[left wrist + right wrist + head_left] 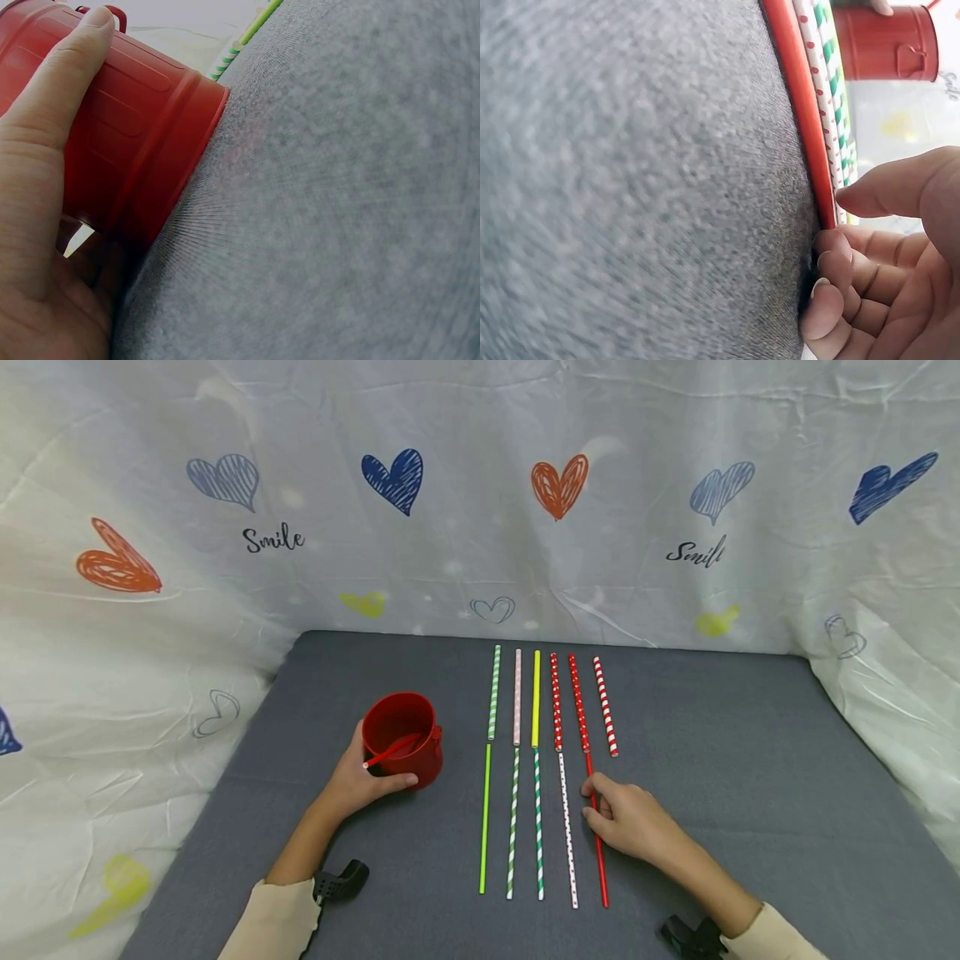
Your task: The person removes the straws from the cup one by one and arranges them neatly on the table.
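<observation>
My left hand (367, 781) grips a red metal bucket (405, 727), thumb across its front and fingers round its far left side. The bucket's base meets the grey cloth in the left wrist view. Inside it leans a red straw (390, 752), its pale end over the rim. Farther right, my right hand (633, 814) pinches a plain red straw (601, 868) lying on the cloth, thumb on one side and fingertips on the other. That straw's top end meets a red straw with white dots (577, 702). Part of it is hidden under the fingers.
Beside it lie two rows of straws: light green striped (493, 693), pink (517, 697), yellow (536, 697), red dotted (556, 702) and red-white striped (606, 706) behind; green (484, 818), several patterned ones in front. A printed curtain (480, 552) hangs behind the grey table (750, 735).
</observation>
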Tool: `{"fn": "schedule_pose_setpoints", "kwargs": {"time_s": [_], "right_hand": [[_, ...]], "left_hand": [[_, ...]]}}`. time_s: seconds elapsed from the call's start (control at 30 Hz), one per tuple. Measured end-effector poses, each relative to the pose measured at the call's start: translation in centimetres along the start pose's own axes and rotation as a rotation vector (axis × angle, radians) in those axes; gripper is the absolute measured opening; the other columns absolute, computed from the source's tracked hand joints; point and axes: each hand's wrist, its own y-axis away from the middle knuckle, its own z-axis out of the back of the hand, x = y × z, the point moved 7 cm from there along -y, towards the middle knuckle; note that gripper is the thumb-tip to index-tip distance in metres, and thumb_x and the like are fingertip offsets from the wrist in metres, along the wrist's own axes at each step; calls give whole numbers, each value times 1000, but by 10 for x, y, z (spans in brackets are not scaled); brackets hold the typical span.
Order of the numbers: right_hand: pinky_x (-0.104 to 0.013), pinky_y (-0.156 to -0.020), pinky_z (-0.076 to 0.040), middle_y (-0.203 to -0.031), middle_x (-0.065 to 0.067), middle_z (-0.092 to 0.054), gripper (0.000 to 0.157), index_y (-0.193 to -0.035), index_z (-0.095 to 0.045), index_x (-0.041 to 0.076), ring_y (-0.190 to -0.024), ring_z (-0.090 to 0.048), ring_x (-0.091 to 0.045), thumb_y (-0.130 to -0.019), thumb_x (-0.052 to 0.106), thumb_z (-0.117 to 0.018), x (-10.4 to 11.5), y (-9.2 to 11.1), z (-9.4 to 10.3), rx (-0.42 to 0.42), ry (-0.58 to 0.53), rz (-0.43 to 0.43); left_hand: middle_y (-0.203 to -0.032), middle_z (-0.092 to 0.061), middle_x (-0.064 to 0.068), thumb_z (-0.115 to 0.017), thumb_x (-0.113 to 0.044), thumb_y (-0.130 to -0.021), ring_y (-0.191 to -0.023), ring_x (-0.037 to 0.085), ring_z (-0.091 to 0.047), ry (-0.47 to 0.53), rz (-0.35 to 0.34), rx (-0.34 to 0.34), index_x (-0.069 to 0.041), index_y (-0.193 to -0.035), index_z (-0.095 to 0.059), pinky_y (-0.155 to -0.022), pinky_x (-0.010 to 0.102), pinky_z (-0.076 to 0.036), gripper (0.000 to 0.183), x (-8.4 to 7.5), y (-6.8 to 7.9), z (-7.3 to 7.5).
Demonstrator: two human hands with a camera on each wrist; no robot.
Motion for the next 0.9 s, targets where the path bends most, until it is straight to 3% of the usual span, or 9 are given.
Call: {"fn": "schedule_pose_setpoints", "kwargs": {"time_s": [0.43,0.63,0.83,0.9], "right_hand": [[-25,-46,-33,-58,12,-44,9,-97,-68,11,-48,-39,-2,-88,10,-72,2,-5,4,19,31,24],[-24,-45,-33,-56,13,-42,7,-96,-70,10,-47,-37,-1,-89,8,-70,12,-13,11,8,16,80],[-24,-47,-32,-55,15,-39,9,-98,-70,8,-46,-35,-1,-89,7,-68,30,-28,22,-9,57,146],[-25,-47,-33,-56,14,-40,9,-99,-71,7,-47,-36,-2,-90,7,-67,36,-34,25,-12,67,161]], "left_hand": [[-143,-42,27,-84,6,-73,-126,45,-42,4,-48,7,4,-148,-26,-91,29,-51,95,0,1,-1],[-146,-44,14,-87,3,-71,-128,32,-44,-2,-32,-13,-7,-152,-27,-94,29,-49,101,25,0,2],[-145,-42,24,-85,6,-72,-127,42,-43,-10,-47,4,3,-149,-26,-94,27,-48,97,-1,0,-1],[-144,-42,24,-84,6,-72,-127,42,-42,-15,-37,3,3,-149,-26,-94,26,-48,97,-3,1,-1]]}}
